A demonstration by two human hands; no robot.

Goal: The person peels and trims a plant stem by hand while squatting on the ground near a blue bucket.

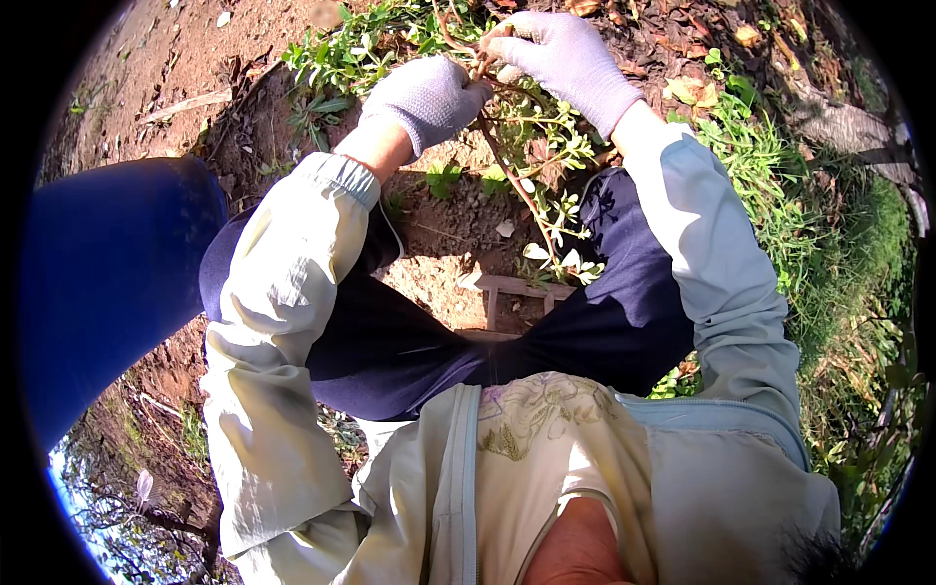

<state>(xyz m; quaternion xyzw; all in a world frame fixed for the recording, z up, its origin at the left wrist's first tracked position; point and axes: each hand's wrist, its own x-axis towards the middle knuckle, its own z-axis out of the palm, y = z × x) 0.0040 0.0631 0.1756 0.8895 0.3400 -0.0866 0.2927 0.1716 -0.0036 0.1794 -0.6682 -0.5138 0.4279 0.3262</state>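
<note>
Both of my hands wear pale lavender knitted gloves and meet at a purslane-like plant (521,181) with reddish-brown stems and small fleshy leaves. My left hand (428,101) is closed around the stems, its thumb side turned to the right. Just above and to the right, my right hand (567,62) pinches the same bunch between thumb and fingers. From the hands, one long leafy stem hangs down between my knees. Other green shoots (344,55) spread behind my left hand; whether they belong to the same plant I cannot tell.
A large blue plastic container (117,270) stands close on my left. Below the hanging stem, a low wooden frame (519,285) shows between my dark-trousered legs. Grass (768,175) grows on the right, with dry leaves (695,91) nearby. Bare reddish soil (183,58) lies at upper left.
</note>
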